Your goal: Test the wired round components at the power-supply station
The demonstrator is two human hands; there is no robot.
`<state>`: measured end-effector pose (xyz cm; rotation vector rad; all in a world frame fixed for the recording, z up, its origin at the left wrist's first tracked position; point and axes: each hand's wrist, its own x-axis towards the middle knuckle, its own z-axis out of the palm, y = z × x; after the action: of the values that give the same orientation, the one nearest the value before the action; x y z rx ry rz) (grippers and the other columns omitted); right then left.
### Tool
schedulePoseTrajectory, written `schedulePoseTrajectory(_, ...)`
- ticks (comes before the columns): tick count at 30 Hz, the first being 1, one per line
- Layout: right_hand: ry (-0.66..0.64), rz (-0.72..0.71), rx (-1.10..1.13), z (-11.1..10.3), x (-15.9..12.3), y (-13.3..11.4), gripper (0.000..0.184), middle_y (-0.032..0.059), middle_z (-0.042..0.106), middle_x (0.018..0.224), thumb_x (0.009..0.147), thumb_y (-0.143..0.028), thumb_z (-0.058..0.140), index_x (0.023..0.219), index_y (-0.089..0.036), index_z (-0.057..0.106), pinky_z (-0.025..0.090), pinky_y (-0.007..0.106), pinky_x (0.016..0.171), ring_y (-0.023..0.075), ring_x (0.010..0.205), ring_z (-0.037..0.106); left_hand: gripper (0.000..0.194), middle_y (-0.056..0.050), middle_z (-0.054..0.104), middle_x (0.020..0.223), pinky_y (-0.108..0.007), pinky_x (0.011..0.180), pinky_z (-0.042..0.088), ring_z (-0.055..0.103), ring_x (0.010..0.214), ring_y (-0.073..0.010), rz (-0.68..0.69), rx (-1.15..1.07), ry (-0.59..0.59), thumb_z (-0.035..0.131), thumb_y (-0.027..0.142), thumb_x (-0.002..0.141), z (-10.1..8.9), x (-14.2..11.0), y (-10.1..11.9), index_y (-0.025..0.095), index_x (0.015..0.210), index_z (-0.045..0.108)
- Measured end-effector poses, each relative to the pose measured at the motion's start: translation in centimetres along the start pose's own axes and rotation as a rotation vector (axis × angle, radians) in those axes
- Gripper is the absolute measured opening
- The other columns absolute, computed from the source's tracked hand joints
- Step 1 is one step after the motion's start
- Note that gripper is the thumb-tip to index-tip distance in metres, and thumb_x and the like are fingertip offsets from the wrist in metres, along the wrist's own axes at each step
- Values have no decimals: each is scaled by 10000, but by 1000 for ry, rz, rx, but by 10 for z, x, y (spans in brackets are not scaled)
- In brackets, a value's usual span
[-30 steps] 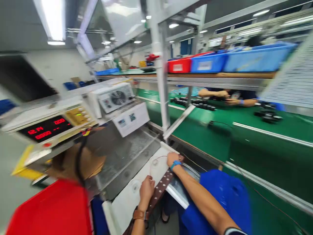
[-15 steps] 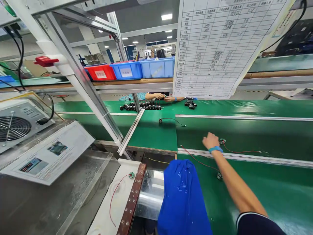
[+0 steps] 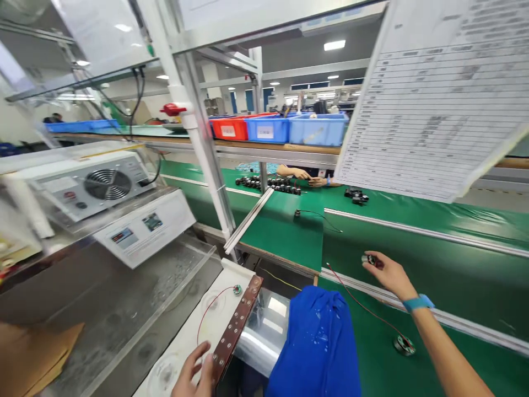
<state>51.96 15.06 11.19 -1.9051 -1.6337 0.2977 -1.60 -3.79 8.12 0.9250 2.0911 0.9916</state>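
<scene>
The person's right hand is reaching out over the near edge of the green conveyor belt, its grip closing in a pinch on a small round component held just above the belt — fingers curled round it, thumb on the near side. A thin red wire is trailing from that piece back across the belt towards a second small round part lying flat nearer the person. The left hand is resting at the near end of the white bench, fingers loosely spread and touching the side of a brown strip with a row of rivets; it is not gripping anything. Just past that strip's far end another little coil with a green centre is lying on the white surface, its own red lead looping towards the person. This looks like the pick-up stage: the piece is being lifted off the belt, and bringing it across would call for keeping the pinch firm while the wire and its trailing part come along without snagging the blue cloth draped between belt and bench. The held part is looking dark, ring-shaped and blurred, so finer detail cannot be made out. Across the belt, another person's hands are working among black parts.
</scene>
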Motion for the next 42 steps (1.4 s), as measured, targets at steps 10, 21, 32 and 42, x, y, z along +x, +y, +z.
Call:
schedulePoseTrajectory(10, -755, -691, 494, 51, -106, -324, 460, 43, 720, 859, 801, -517, 658, 1138, -205, 679, 520, 272, 638, 174, 702, 636, 718, -151, 552, 1400, -469, 1164, 315, 477, 1318, -306, 500, -419, -217, 743, 356, 722, 37, -83, 105, 177, 1368, 486)
schedulePoseTrajectory(21, -868, -787, -186, 320, -253, -444, 357, 154, 742, 889, 776, -485, 645, 824, -143, 738, 433, 269, 672, 251, 859, 680, 614, 80, 499, 474, -228, 505, 327, 563, 466, -121, -269, -1060, 70, 651, 764, 623, -7, -122, -62, 195, 805, 506)
schedulePoseTrajectory(32, -908, -858, -292, 357, -280, -441, 511, 223, 719, 1008, 939, -530, 434, 990, -121, 736, 460, 327, 780, 297, 974, 669, 529, 27, 590, 494, -185, 374, 271, 580, 401, -121, -406, -1250, -141, 732, 649, 642, -17, -147, -87, 168, 792, 570)
schedulePoseTrajectory(42, -1062, -1235, -45, 362, -250, -400, 461, 108, 593, 1265, 872, -298, 560, 1319, -197, 511, 411, 273, 879, 223, 1106, 582, 478, -21, 655, 687, -174, 455, 377, 549, 485, -56, -249, -1111, -11, 747, 557, 702, -59, -117, -44, 119, 858, 636)
